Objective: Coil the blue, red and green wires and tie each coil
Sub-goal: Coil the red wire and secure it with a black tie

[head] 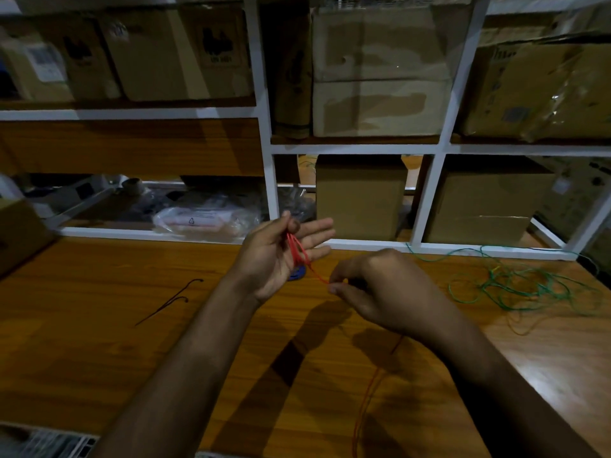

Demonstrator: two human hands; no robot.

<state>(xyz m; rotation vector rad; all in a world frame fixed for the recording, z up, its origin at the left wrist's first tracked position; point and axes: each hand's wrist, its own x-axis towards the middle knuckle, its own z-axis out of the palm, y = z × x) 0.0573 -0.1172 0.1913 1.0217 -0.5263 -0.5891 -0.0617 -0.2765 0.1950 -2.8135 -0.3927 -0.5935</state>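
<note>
The left hand (279, 256) is raised palm-up above the middle of the desk (99, 325), thumb and forefinger pinching several loops of the red wire (299, 251), the other fingers extended. The right hand (373, 289) pinches the same wire just beside the loops; the free length trails toward the near edge. The blue wire (296, 275), coiled, lies on the desk under the left hand. The green wire (515, 285) lies loose near the far right corner. Two black ties (172, 302) lie left of the hands.
</note>
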